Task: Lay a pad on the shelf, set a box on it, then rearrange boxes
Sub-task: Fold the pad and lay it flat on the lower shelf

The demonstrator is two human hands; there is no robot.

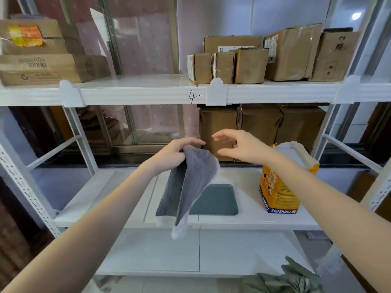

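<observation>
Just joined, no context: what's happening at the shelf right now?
A person stands at a white shelf. The left hand pinches the top edge of a grey pad, which hangs folded in the air above the shelf, not yet laid down. The right hand is open and empty beside it, reaching toward the pad. A teal tray and an orange bag sit on that shelf; cardboard boxes line the level above.

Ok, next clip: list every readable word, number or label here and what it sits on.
"PetShiny": orange bag, bottom edge.
"4-": handwritten on upper shelf rail.
"THANK YOU", upside down: flat carton, top left.
"2" beside a blurred character: far-right box.
Shipping labels on the small boxes, the orange bag's other print and the middle shelf's handwriting: too blurred.
</observation>
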